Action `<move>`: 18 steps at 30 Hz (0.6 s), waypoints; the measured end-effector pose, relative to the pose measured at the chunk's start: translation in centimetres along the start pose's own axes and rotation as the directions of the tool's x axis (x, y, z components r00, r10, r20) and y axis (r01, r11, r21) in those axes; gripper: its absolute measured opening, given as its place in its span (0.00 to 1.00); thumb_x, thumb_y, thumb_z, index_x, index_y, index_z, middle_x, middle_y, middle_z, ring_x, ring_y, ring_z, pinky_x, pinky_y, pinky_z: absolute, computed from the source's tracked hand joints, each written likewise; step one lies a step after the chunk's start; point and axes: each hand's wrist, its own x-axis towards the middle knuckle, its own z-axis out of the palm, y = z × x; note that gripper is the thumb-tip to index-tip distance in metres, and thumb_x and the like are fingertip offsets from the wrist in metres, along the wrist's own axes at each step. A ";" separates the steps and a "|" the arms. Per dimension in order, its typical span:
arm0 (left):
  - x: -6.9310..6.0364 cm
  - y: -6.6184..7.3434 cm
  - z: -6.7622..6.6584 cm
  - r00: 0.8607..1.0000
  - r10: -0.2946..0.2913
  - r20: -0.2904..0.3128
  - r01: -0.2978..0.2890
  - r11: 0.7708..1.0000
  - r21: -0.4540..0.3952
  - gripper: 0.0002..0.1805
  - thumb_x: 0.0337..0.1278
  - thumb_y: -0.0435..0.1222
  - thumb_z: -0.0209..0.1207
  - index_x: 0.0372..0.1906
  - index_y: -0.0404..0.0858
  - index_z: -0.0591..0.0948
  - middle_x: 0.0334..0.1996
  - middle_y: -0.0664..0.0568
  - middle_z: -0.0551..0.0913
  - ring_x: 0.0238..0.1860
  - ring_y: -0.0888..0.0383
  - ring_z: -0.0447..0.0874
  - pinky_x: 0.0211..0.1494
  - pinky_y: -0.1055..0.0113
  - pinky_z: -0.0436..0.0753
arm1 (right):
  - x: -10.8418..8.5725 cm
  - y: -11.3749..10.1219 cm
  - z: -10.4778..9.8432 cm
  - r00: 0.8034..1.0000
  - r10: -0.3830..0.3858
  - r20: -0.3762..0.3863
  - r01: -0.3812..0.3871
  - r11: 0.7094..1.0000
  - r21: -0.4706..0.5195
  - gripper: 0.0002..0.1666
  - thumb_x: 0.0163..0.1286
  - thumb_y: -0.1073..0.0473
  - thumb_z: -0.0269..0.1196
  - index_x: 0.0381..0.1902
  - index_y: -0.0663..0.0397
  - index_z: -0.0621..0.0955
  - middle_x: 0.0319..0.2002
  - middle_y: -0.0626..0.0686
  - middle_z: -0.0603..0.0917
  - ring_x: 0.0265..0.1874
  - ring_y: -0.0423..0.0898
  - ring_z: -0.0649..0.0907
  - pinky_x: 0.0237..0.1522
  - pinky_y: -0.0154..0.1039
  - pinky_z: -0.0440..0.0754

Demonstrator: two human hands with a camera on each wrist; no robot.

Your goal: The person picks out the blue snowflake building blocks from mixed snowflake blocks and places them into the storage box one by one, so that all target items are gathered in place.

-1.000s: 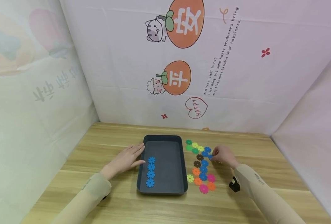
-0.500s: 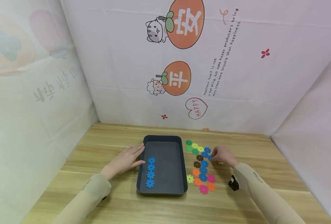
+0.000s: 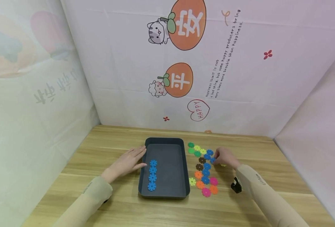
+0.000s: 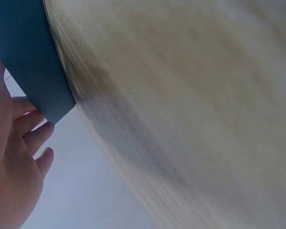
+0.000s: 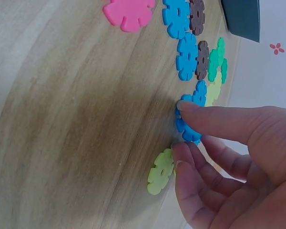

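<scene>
A dark grey tray (image 3: 167, 192) stands on the wooden table with a column of several blue toothed plastic discs (image 3: 152, 170) inside, near its left wall. My left hand (image 3: 127, 161) rests on the tray's left rim with fairly straight fingers; the left wrist view shows the fingertips against the tray's outer wall. To the right of the tray, my right hand (image 3: 225, 156) has its thumb and fingers at opposite edges of a blue disc (image 5: 188, 125), pinching it at the table surface. A yellow-green disc (image 5: 160, 172) lies beside those fingertips.
Loose discs lie right of the tray: green (image 3: 191, 150), yellow-green (image 3: 192, 181), brown (image 3: 199, 167), orange (image 3: 198, 174) and pink (image 3: 206, 192), with more blue ones (image 3: 205, 172) in a line. A white printed wall covering (image 3: 122, 78) rises behind the table.
The blue disc under my right hand now shows flatter and more fully. A yellow-green disc is more visible beyond that hand, which has shifted very slightly. The left hand stays put.
</scene>
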 end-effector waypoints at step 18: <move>0.0 -0.1 0.1 1.000 0.009 -0.010 -0.009 1.000 0.010 0.40 0.71 0.56 0.50 0.75 0.32 0.62 0.76 0.40 0.62 0.76 0.46 0.63 0.77 0.46 0.64 | -0.3 -1.3 -1.4 0.996 -0.080 0.039 0.074 0.989 0.128 0.06 0.64 0.68 0.62 0.38 0.67 0.78 0.33 0.59 0.83 0.32 0.50 0.82 0.36 0.45 0.86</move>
